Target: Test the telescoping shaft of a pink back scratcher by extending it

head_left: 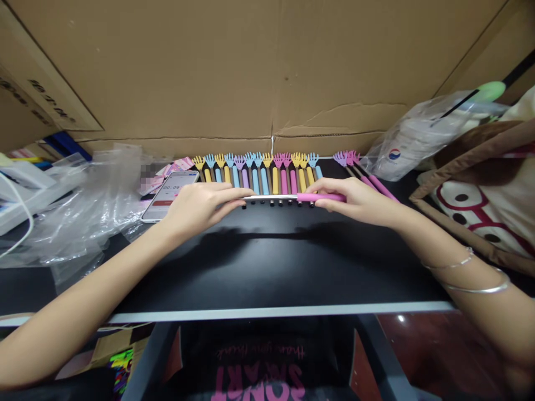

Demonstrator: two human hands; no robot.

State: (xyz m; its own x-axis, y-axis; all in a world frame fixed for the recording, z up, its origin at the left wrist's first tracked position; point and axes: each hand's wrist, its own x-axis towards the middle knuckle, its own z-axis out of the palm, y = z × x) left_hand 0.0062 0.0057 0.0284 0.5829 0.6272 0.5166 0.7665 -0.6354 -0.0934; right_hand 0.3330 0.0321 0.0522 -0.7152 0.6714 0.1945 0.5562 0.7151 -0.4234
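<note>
Between both hands, level above the black table (271, 278), is a back scratcher with a pink grip (306, 197) and a silver rod. My right hand (355, 199) is closed around the pink grip. At the rod's other end my left hand (198, 203) pinches it between thumb and fingers, covering that tip. Just behind lies a row of several back scratchers (275, 181) in yellow, blue, purple and pink, claws toward the back. Beyond my right hand, a few more back scratchers (378, 184) with pink and purple claws lie slanted.
A phone (165, 201) showing a timer lies beside my left hand. Clear plastic bags (87, 206) are heaped at the left. Cardboard (234, 72) walls off the back. At the right stand a bagged cup (407, 147) and a cloth bag (449, 195) with a cartoon face.
</note>
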